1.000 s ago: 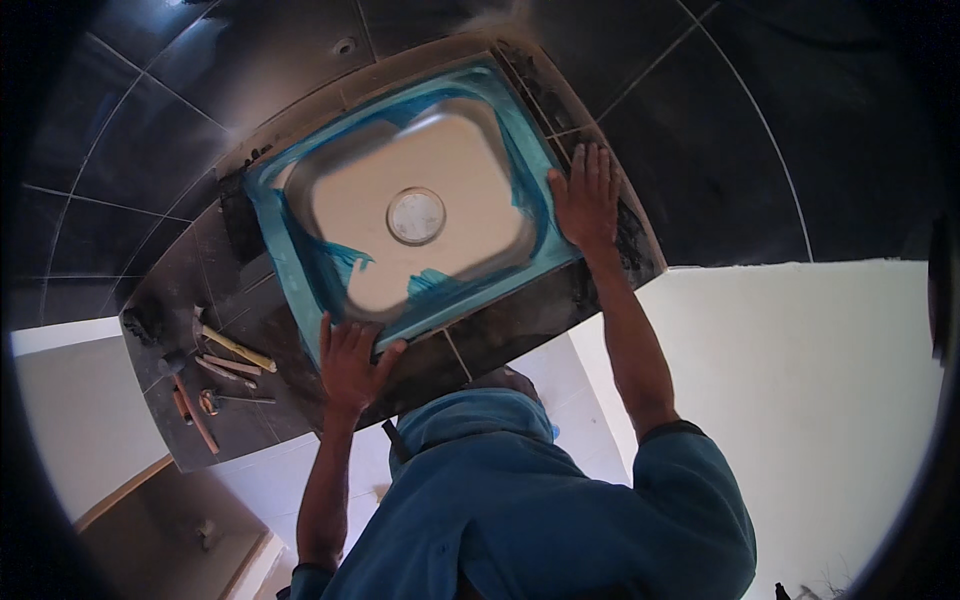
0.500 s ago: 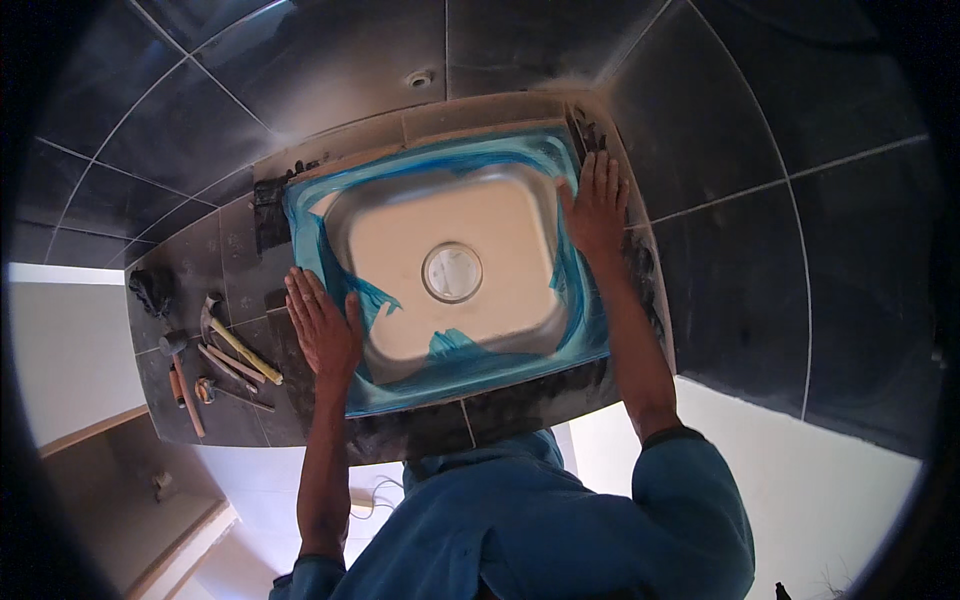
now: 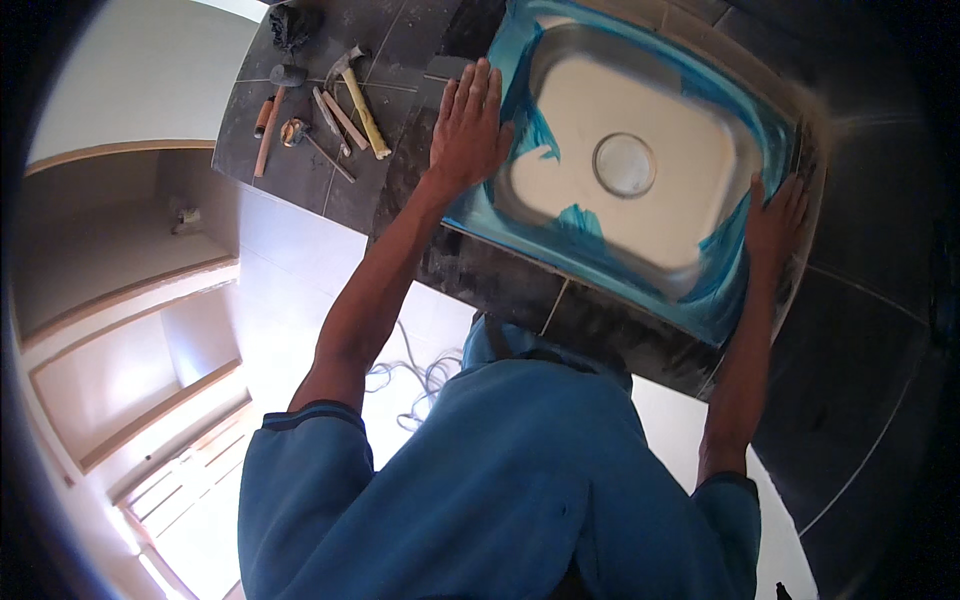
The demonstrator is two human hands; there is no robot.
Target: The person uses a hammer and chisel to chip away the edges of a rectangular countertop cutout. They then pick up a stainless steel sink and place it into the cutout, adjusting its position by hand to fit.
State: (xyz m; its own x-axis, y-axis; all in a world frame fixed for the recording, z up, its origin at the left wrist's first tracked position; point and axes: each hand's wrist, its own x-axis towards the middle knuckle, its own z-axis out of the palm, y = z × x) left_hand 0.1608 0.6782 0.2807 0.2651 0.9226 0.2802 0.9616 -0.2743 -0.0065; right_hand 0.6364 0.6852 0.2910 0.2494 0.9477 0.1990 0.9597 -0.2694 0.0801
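A metal sink [image 3: 690,150] is set in the dark tiled counter [image 3: 500,280]. Torn blue protective film [image 3: 600,255] clings to its rim, with loose flaps hanging into the basin. The round drain opening [image 3: 625,165] lies in the middle of the basin floor. My left hand [image 3: 468,125] rests flat along the sink's left edge, fingers stretched out and pointing away from me. At the right edge of the rim lies my right hand [image 3: 775,225], palm down with fingers extended. Neither hand holds anything.
Left on the counter lie a claw hammer [image 3: 362,100] with a yellow handle, a mallet [image 3: 272,125], sticks [image 3: 340,118] and a crumpled black bag [image 3: 292,28]. Dark wall tiles [image 3: 870,200] rise at the right. A cable [image 3: 415,375] lies on the floor below.
The view has turned and shifted, so the sink now appears further up and right, with more floor and shelving showing at left. Both hands stay on the sink's sides.
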